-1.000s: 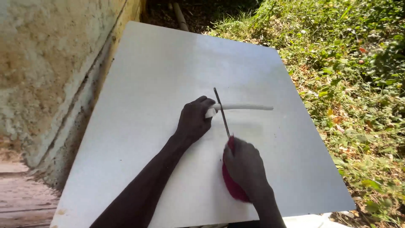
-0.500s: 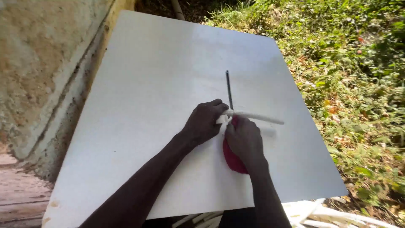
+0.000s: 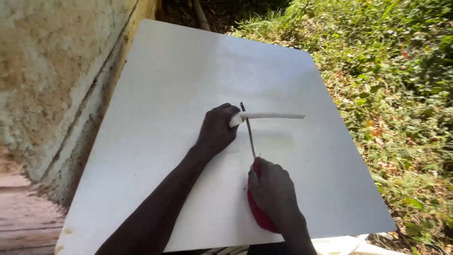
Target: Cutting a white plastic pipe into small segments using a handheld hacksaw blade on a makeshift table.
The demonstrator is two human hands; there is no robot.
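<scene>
Two hands at a saw cut on a thin white pipe, with fingers close to the blade.
The left hand (image 3: 217,130) is clenched around one end of the white pipe (image 3: 273,115), which lies flat on the white counter (image 3: 165,85) and points toward 3 o'clock; the right hand (image 3: 273,191), at 5 o'clock from it, grips the red handle (image 3: 258,215) of a narrow saw blade (image 3: 248,132) crossing the pipe just beside the left fingers. I judge the blade could skip onto them, or the long unsupported end could roll. The pipe looks slim, straight, smooth and rigid.
</scene>
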